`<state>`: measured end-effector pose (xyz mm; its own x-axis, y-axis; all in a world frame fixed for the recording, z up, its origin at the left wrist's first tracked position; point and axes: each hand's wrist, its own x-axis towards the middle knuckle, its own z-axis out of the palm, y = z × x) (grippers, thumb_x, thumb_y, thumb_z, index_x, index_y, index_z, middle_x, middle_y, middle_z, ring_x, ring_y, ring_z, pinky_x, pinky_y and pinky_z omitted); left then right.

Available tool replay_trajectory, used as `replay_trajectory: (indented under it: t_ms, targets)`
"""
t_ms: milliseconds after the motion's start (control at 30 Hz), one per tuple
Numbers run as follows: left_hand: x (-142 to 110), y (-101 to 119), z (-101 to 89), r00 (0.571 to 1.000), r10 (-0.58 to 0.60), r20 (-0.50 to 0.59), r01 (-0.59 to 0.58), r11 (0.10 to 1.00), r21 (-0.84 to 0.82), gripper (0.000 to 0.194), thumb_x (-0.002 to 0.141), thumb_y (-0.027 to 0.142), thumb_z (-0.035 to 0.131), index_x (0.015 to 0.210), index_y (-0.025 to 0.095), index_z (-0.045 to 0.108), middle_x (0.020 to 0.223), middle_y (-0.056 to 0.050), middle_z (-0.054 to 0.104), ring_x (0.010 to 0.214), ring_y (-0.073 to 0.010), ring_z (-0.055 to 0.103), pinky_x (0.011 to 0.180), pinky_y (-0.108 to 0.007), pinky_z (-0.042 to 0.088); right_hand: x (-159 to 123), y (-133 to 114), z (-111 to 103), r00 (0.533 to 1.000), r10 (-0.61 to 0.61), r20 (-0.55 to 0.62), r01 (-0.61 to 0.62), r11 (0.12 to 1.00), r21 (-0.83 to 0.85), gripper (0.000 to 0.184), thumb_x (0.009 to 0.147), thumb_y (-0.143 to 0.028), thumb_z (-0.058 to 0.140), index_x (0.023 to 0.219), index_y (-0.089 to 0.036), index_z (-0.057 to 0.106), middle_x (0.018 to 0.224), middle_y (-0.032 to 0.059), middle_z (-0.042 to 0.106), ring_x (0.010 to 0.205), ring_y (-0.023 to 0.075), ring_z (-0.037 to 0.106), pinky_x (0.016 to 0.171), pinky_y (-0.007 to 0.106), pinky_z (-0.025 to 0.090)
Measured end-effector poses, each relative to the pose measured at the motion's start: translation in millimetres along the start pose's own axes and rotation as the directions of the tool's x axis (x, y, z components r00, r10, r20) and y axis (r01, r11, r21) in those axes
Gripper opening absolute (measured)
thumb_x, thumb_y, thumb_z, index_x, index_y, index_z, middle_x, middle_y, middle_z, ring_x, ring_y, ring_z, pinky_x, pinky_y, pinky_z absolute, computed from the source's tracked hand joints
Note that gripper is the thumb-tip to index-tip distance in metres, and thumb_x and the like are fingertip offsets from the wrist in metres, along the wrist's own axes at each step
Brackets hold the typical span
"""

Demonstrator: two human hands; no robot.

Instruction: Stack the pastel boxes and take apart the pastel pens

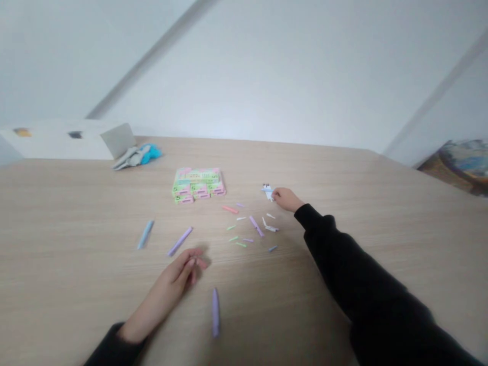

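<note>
My left hand (186,270) hovers over or rests on the table's near part, its fingers loosely bent and apart, with nothing visible in them. A purple pen-like stick (180,241) lies just beyond it, and another purple stick (215,312) lies nearer to me on its right. Farther out, my right hand (285,198) has its fingertips pinched together at the edge of a small white piece with black marks (268,192). A thin light-blue strip (266,190) crosses that piece. What the pinched fingertips hold is too small to make out.
Several small coloured pieces, among them a red one (230,209) and a purple one (256,226), lie scattered mid-table. Pink-and-green packs (199,184) are stacked beyond. A blue stick (145,234) lies left. Grey and blue cloth (138,155) sits by a white box (57,140).
</note>
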<state>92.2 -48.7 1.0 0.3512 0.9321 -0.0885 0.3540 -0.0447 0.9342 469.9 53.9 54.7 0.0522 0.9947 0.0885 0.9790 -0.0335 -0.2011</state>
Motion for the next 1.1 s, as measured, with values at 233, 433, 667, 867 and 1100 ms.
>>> replay_trajectory:
  t_ms: [233,433,667,867,1100]
  targets:
    - [0,-10,-4.3,1.0,-0.029,0.003,0.029,0.998,0.053,0.051,0.084,0.071,0.049,0.099,0.023,0.056,0.075,-0.002,0.069,0.05,-0.0152,0.053,0.054,-0.029,0.047,42,47,27,0.992,0.111,-0.059,-0.107,0.992,0.062,0.018,0.09,-0.014,0.057,0.093,-0.011,0.074,0.093,0.0114,0.074,0.088,0.0178,0.065,0.081,0.026,0.044]
    - [-5,-19,-7.3,0.988,-0.069,0.136,0.044,0.983,0.176,0.053,0.09,0.071,0.04,0.086,0.023,0.064,0.061,0.0,0.056,0.055,-0.0166,0.054,0.054,-0.026,0.047,40,67,48,0.98,0.176,-0.091,-0.159,0.973,0.169,0.019,0.09,-0.018,0.059,0.096,-0.01,0.075,0.095,0.0126,0.076,0.089,0.0193,0.068,0.082,0.027,0.048]
    - [-7,-26,-12.3,0.979,-0.121,0.166,0.095,0.983,0.156,0.047,0.086,0.069,0.048,0.081,0.027,0.067,0.065,-0.001,0.063,0.055,-0.0182,0.055,0.052,-0.027,0.05,35,69,63,0.977,0.167,-0.136,-0.116,0.94,0.32,0.021,0.086,-0.018,0.064,0.101,-0.011,0.076,0.099,0.0116,0.077,0.088,0.0187,0.069,0.085,0.03,0.053]
    - [-5,-22,-13.0,0.996,-0.032,0.078,0.013,0.97,0.243,0.043,0.08,0.069,0.055,0.08,0.03,0.073,0.075,-0.003,0.074,0.069,-0.0235,0.068,0.061,-0.026,0.057,32,78,61,0.98,0.155,-0.128,-0.088,0.902,0.423,0.023,0.082,-0.017,0.067,0.103,-0.013,0.076,0.099,0.0096,0.078,0.089,0.0181,0.072,0.086,0.03,0.055]
    - [-4,-7,-10.7,0.994,0.026,0.11,-0.06,0.947,0.317,0.038,0.079,0.063,0.059,0.077,0.029,0.076,0.08,-0.003,0.077,0.078,-0.026,0.073,0.073,-0.027,0.059,32,78,64,0.976,0.163,-0.144,-0.075,0.874,0.481,0.025,0.076,-0.008,0.064,0.098,-0.013,0.076,0.093,0.009,0.076,0.084,0.0173,0.07,0.087,0.032,0.056]
